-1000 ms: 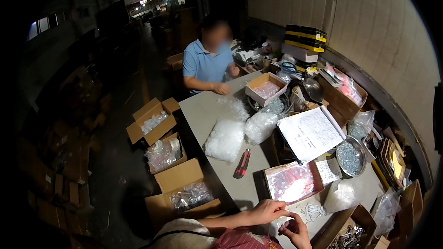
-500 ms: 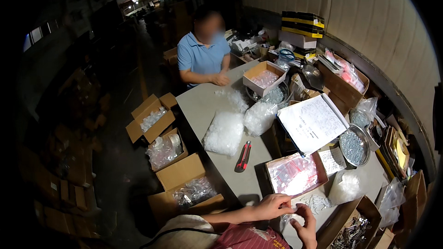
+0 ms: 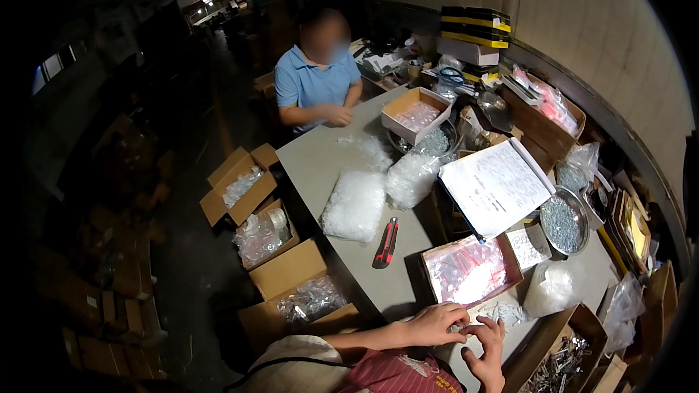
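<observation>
Small clear piece (image 3: 456, 328), plastic by its shine, up between the worker's fingertips at the near edge of the table (image 3: 309, 164); exact shape too small to read.

Left hand (image 3: 435, 324): fingers bent, closed to a pinch on the piece. Right hand (image 3: 486, 351): fingers curled in toward it, thumb standing apart; whether they grip it, cannot tell.

Just beyond, a shallow card box (image 3: 514, 262) of flat, glossy clear packets (image 3: 466, 271) with pinkish-red edges, glaring under the lamp. Beside its near corner, a loose scatter of slim white plugs (image 3: 504, 312); next to them a rounded, crinkled bag (image 3: 551, 291) of something white. Nearer, an open carton (image 3: 542, 343) of thin, tangled shiny metal parts (image 3: 562, 364).

Farther right, a round metal bowl (image 3: 585, 239) of grey, glinting small hardware (image 3: 563, 222). Left of it, a clipboard (image 3: 496, 188) with handwritten paper, tilted. A red-and-black cutter (image 3: 386, 244) lies flat near a plump, cloudy sack (image 3: 354, 207).

Far side: a co-worker in a blue knit shirt (image 3: 317, 87), hands together at the table edge.
</observation>
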